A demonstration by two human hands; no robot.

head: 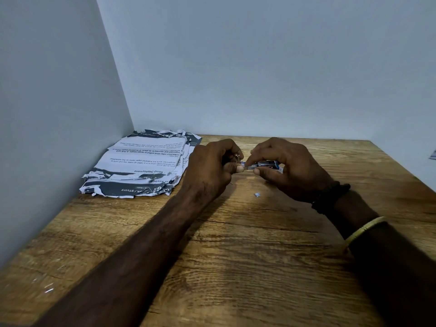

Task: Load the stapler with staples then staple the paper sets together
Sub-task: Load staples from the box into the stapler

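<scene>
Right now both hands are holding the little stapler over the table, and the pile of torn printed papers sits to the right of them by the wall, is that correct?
Not quite. The head view shows the pile of torn printed papers to the left of the hands, in the corner by the wall. The rest holds: the left hand and right hand both hold the little stapler over the table.

Small metal stapler (264,164) held level above the table's far middle. Torn printed paper stack (141,165) lies flat at far-left corner.

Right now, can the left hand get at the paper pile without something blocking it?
Probably yes: the paper pile lies just beside the left hand with nothing between, but that hand is busy holding the stapler.
</scene>
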